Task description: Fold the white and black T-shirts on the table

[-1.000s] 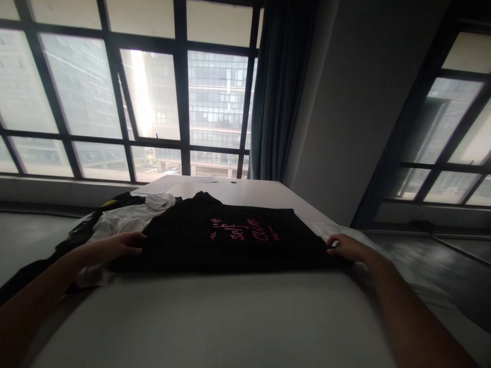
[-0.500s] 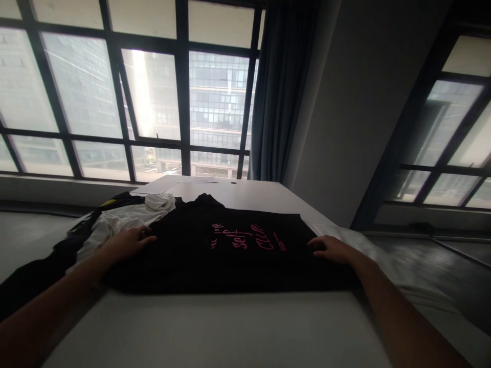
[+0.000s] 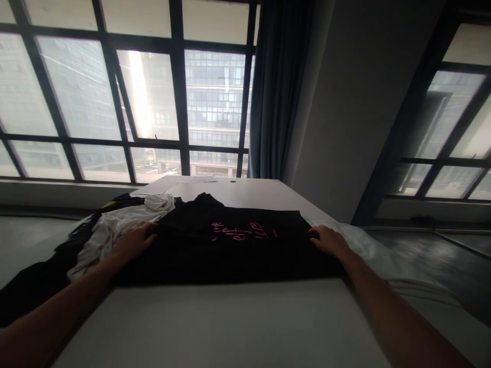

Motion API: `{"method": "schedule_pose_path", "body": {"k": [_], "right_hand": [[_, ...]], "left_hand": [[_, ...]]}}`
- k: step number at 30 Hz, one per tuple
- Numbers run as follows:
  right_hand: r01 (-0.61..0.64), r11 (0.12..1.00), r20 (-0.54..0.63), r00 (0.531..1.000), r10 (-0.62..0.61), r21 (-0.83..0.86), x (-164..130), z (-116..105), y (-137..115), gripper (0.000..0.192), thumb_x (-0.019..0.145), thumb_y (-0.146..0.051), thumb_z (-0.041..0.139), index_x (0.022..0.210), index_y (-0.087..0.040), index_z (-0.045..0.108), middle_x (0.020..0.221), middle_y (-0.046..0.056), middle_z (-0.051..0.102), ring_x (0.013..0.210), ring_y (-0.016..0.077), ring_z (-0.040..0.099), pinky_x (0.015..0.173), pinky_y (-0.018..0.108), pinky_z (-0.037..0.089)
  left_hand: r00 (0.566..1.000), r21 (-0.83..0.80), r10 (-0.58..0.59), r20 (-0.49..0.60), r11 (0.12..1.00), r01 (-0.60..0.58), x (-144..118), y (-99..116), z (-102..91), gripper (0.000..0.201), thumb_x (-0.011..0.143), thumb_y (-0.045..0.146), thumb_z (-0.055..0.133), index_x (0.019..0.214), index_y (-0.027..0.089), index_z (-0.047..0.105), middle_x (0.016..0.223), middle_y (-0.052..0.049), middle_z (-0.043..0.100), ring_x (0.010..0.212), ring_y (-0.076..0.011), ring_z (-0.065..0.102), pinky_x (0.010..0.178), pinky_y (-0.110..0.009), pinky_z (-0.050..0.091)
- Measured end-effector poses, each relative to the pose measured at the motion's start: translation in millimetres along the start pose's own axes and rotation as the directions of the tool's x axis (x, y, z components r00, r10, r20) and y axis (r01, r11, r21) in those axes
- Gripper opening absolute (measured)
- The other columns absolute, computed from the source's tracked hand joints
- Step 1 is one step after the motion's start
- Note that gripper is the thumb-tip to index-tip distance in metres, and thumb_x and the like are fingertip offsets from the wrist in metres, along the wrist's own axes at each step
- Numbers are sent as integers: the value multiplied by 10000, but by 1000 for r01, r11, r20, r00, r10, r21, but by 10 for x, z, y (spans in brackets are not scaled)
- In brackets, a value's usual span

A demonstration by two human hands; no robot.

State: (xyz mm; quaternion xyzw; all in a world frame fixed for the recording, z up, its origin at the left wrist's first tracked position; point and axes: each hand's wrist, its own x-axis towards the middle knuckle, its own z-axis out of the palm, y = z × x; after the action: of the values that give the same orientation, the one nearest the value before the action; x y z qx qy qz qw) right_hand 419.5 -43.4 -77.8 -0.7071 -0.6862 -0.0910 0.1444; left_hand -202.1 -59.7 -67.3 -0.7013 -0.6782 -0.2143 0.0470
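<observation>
A black T-shirt with pink lettering lies sideways across the white table. Its near part is folded over, so the lower ends of the letters are covered. My left hand is closed on the shirt at its left end, fingers curled into the cloth. At the right end, my right hand pinches the same shirt between thumb and fingers. The fingertips of both hands are partly lost in the dark fabric.
Left of the shirt lies a heap with a crumpled white garment and dark clothes. White cloth hangs along the table's right side. Papers lie at the far left corner. Windows, a blue curtain and a pillar stand beyond.
Both hands have shifted slightly away from me, carrying the shirt's near fold farther over the print. Less of the pink lettering shows, and more of the near tabletop is uncovered.
</observation>
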Motion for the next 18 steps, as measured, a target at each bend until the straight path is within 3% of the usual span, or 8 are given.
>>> {"method": "schedule_pose_path", "body": {"k": [3,6,9,13,15,18], "right_hand": [[97,995,-62,994,-95,26,-15,5,-151,334,833,-245,557,1130,-226,709,1201,93,675,1117,280,613,984,399,457],[206,966,24,977,-212,158,-37,73,-264,400,910,-370,507,1237,-201,664,1313,102,623,1203,261,577,1059,372,424],[204,961,195,951,-240,185,-51,215,-275,482,919,-451,504,1312,-196,619,1413,113,552,1293,273,519,1120,408,372],[174,971,259,942,-212,162,-40,314,-200,534,923,-509,499,1374,-233,570,1479,104,490,1354,284,461,1151,454,325],[164,974,272,941,-202,157,-37,294,-182,555,912,-517,516,1392,-242,552,1480,99,490,1347,291,469,1138,455,345],[189,972,234,947,-218,140,-51,222,-202,576,896,-495,548,1414,-243,529,1439,108,531,1287,296,525,1089,431,399]], "left_hand": [[981,-31,194,-25,980,-194,-56,30,57,516,887,468,422,1277,198,624,1335,-106,631,1256,-306,549,1080,-413,397],[914,-86,362,183,932,-352,-112,29,127,718,841,606,488,1431,197,506,1535,-108,440,1416,-320,381,1162,-455,304],[849,-54,289,443,954,-296,-162,-32,155,903,809,668,505,1531,148,350,1616,-162,210,1488,-357,195,1180,-511,238],[788,-14,194,584,973,-229,-210,-152,77,1004,740,708,565,1543,154,324,1592,-185,278,1478,-371,206,1167,-495,273],[795,-5,171,581,978,-207,-223,-194,6,1025,684,707,615,1523,167,376,1576,-179,332,1459,-382,268,1146,-476,321],[874,-36,128,468,991,-126,-231,-235,-135,974,638,684,644,1460,185,489,1475,-171,501,1333,-379,488,1065,-438,432]]}}
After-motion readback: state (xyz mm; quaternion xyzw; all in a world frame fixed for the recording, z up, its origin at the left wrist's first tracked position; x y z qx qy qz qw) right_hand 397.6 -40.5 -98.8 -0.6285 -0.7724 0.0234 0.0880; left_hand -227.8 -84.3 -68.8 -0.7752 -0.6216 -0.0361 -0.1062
